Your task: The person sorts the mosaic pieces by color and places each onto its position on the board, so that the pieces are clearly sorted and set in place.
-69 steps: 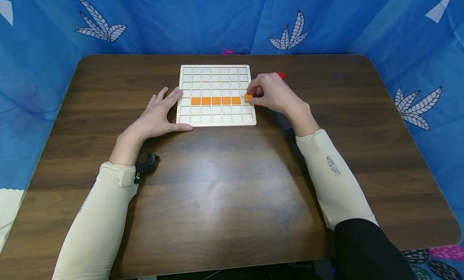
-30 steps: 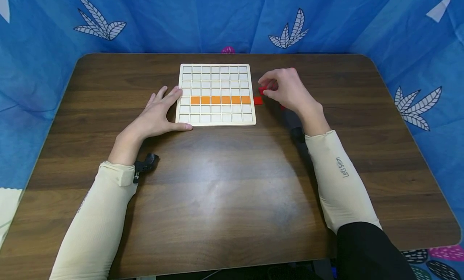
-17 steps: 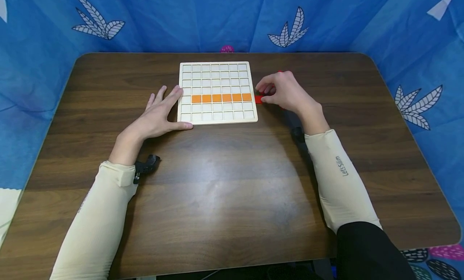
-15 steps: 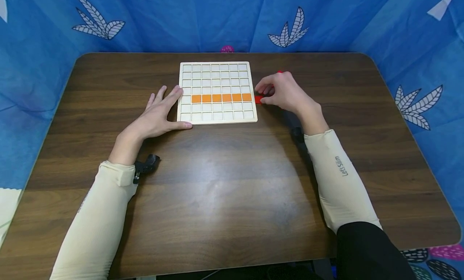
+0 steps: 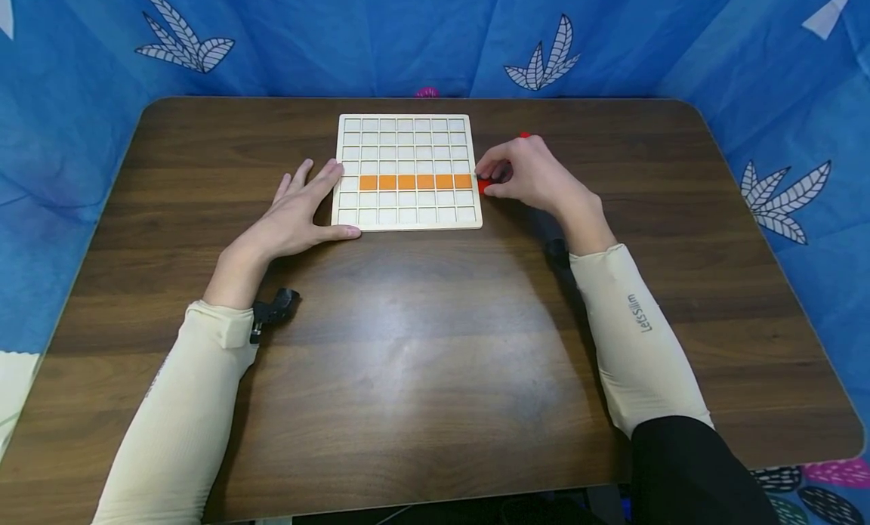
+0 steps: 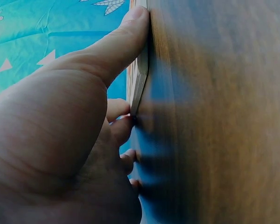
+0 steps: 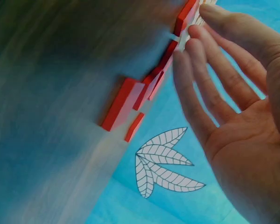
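Note:
A square board [image 5: 408, 208] with a grid of pale cells lies near the back of the table, with a row of orange tiles [image 5: 405, 183] across it. My left hand [image 5: 282, 215] rests at the board's left side, fingers spread and thumb along the near edge. My right hand [image 5: 526, 176] is beside the right edge, thumb and fingertips close to a red tile [image 5: 483, 186]. In the right wrist view, my right fingers look extended, with nothing visible gripped between them. Several red tiles [image 7: 119, 107] lie by that hand; it partly hides them from the head view.
The brown wooden table [image 5: 408, 344] extends well past the board on both sides and in front. A blue patterned curtain [image 5: 381, 41] hangs right behind its back edge. A small black device [image 5: 275, 307] sits at my left wrist.
An orange tile that my right hand pinched now fills the row's right end. That hand then moved off right and edged back left beside the board. My left hand stays put.

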The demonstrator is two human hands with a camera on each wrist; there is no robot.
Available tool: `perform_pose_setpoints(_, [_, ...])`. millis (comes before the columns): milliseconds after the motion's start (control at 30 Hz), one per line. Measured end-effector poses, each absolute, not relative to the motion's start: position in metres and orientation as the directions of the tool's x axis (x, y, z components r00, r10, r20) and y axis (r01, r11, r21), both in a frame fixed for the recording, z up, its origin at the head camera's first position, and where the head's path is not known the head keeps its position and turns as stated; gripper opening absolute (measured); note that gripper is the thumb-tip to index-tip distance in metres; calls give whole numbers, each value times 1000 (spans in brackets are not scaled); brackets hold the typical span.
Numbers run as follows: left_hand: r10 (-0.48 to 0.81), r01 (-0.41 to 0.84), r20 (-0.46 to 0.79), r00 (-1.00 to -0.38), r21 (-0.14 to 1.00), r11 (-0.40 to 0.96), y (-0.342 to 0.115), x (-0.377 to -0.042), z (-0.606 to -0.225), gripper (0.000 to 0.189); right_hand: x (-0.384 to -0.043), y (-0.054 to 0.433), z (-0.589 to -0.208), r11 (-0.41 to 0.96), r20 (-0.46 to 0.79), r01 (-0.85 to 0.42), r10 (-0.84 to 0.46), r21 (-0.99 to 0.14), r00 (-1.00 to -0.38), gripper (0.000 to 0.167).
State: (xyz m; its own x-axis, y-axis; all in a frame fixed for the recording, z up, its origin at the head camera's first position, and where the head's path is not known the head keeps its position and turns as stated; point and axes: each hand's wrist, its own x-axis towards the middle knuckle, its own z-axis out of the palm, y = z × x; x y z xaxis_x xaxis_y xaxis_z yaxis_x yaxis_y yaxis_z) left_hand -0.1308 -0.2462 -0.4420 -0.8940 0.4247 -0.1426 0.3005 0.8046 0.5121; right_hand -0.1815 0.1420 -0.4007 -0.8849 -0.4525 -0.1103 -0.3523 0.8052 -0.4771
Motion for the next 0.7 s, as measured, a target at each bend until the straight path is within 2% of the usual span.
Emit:
perform_pose_setpoints(433, [410,284,-143,-901,521,805,-248,-131,-441,110,-182,138,-399,834,-143,-339,-436,-435,-889,34])
perform_pose_setpoints(700, [407,275,-152,-901,528,804,-247,-132,-440,110,-178,133,-391,835,-87,-353,-425,-423,-901,34])
